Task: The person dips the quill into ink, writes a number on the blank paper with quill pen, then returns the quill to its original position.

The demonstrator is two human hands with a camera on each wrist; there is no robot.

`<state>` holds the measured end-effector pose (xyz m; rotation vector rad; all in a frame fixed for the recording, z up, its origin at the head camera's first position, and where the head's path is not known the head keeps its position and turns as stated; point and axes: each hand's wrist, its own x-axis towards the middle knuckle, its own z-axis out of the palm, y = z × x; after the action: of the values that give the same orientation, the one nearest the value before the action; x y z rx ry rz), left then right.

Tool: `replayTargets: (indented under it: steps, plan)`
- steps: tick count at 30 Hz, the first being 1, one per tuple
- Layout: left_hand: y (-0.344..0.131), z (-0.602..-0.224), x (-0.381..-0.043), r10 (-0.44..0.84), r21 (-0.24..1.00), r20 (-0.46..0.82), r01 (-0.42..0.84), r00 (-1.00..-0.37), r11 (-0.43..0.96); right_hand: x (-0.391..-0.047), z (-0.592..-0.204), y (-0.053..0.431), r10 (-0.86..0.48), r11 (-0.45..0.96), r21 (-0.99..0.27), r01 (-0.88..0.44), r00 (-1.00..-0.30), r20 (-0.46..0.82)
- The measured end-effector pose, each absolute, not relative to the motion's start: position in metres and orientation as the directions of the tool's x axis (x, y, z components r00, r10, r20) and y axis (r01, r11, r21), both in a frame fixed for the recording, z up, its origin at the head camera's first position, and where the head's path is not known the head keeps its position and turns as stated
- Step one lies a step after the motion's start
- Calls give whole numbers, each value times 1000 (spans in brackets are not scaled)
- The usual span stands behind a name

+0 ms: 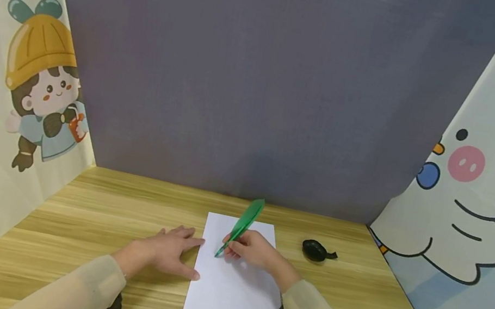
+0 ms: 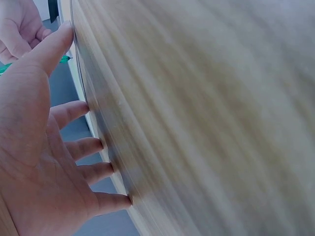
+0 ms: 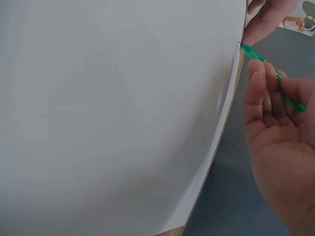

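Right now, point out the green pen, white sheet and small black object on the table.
Green pen (image 1: pixel 243 225), head view: its feather-shaped body.
White sheet (image 1: pixel 228 297), head view: bare lower part.
Small black object (image 1: pixel 313 250), head view: its rounded body.

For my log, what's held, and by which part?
A green pen, by its lower part above the tip, in the right grip; the left grip holds nothing.

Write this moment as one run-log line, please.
right hand: holds green feather pen, tip at white paper | left hand: spread at paper's left edge | black object: on table, right of paper
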<state>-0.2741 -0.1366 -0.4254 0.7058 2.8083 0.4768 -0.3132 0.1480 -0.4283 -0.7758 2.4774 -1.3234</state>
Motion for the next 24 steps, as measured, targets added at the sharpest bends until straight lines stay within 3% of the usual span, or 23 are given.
replayTargets:
  steps: [24]
  plan:
    - [-137,-426,-275,483,363,-134,411,-865,836,-300,-426,151,-565,461,-824,-329,-825,13]
